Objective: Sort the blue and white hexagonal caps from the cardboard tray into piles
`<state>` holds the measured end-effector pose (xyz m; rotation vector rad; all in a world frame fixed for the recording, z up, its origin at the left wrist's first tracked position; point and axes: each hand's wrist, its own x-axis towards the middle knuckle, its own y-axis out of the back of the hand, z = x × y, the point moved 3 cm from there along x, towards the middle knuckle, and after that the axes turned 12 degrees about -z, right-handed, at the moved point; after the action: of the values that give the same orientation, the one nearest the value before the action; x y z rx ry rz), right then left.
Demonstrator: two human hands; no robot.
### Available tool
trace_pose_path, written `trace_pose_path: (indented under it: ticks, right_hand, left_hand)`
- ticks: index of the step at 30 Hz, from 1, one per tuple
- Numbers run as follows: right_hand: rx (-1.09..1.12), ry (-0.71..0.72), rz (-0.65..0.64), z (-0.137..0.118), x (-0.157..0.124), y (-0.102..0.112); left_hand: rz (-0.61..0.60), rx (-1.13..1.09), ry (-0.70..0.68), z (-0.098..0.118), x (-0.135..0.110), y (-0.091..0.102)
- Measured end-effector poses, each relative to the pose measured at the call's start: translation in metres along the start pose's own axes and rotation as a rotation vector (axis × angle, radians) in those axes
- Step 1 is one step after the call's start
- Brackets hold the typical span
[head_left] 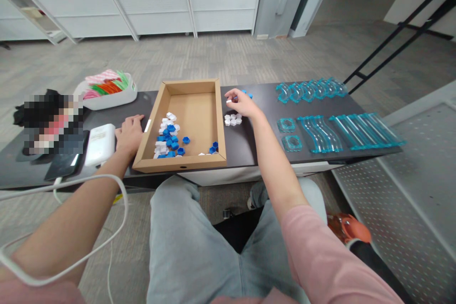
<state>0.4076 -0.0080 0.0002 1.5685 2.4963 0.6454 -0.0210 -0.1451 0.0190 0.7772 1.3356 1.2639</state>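
A shallow cardboard tray (pixel 217 118) sits on the dark table and holds several blue and white hexagon pieces (pixel 170 140) near its left and front sides. My right hand (pixel 241 103) reaches over the table just right of the tray, fingers pinched on a small white piece. Below it lies a small cluster of white hexagon pieces (pixel 232 119); blue pieces (pixel 248 94) lie just beyond the hand. My left hand (pixel 130 134) rests flat on the table against the tray's left wall, fingers stretched out, holding nothing.
Clear teal track pieces (pixel 322 132) lie in rows on the table's right half. A white bin of coloured sticks (pixel 107 88) stands at the back left. A white device (pixel 99 144) with a cable sits left of my left hand. A perforated metal platform is to the right.
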Motion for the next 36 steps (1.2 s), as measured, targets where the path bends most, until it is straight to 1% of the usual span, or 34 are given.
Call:
trace_pose_path:
  ticks: [4,9,11,14,16,18,23,25,27,30,33,35,36]
  right_hand:
    - [0.022,-0.054,-0.046,0.002,0.0,-0.002]
    - [0.004,-0.098,-0.152,0.005,-0.002,-0.007]
    - [-0.027,-0.11,-0.131,0.007,-0.001,-0.005]
    - [-0.073,-0.098,-0.043,0.009,0.001,-0.002]
    - [-0.082,-0.088,-0.032,0.012,0.003,-0.002]
    - [-0.076,-0.088,-0.07,0.015,0.005,-0.004]
    - [-0.043,-0.092,-0.22,0.022,0.004,-0.011]
    - [-0.035,-0.099,-0.246,0.021,0.003,-0.01]
    - [-0.047,-0.091,-0.225,0.019,0.003,-0.008]
    - [-0.089,-0.02,-0.112,0.006,0.002,-0.004]
    - [-0.135,0.148,0.016,-0.019,-0.002,-0.007]
    - [-0.154,0.275,0.017,-0.042,-0.008,-0.018]
    - [-0.156,0.332,-0.02,-0.054,-0.011,-0.027]
  left_hand:
    - [-0.003,-0.004,-0.003,0.001,-0.001,0.001]
    - [-0.004,-0.008,0.005,0.001,0.0,0.002]
    - [-0.005,-0.008,0.005,0.001,0.0,0.002]
    - [-0.002,-0.007,0.0,0.0,0.001,0.001]
    - [-0.003,-0.005,-0.003,-0.001,0.001,0.001]
    - [-0.011,-0.004,-0.001,-0.001,0.001,0.0]
    - [-0.02,-0.004,0.011,0.0,0.0,0.001]
    - [-0.022,-0.004,0.011,0.001,-0.001,0.002]
    - [-0.023,-0.003,0.009,0.002,-0.001,0.002]
    - [-0.015,-0.002,0.008,0.001,-0.001,0.001]
    - [-0.003,-0.004,-0.001,0.0,0.001,0.0]
    - [0.005,-0.007,-0.012,-0.001,0.002,-0.001]
    - [0.008,-0.009,-0.016,-0.002,0.002,-0.001]
